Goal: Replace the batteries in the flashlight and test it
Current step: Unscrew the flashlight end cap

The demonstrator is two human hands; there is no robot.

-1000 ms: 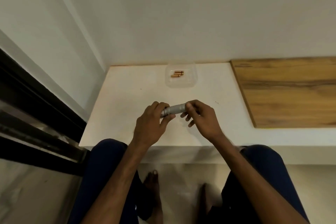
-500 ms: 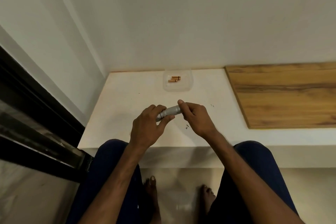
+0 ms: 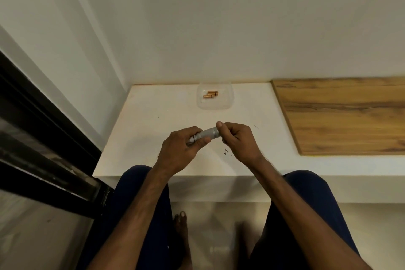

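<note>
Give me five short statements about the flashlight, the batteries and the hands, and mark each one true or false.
1. Both hands hold the flashlight. True: the left hand grips one end and the right hand the other.
2. The batteries lie in a clear tray near the wall. True.
3. The flashlight rests flat on the white counter. False: it is held in the hands above the counter.
4. The batteries lie on the wooden board. False: the board is bare where it shows, and the batteries are in the tray to its left.
5. The right hand holds a battery. False: its fingers are closed on the flashlight's end.
</note>
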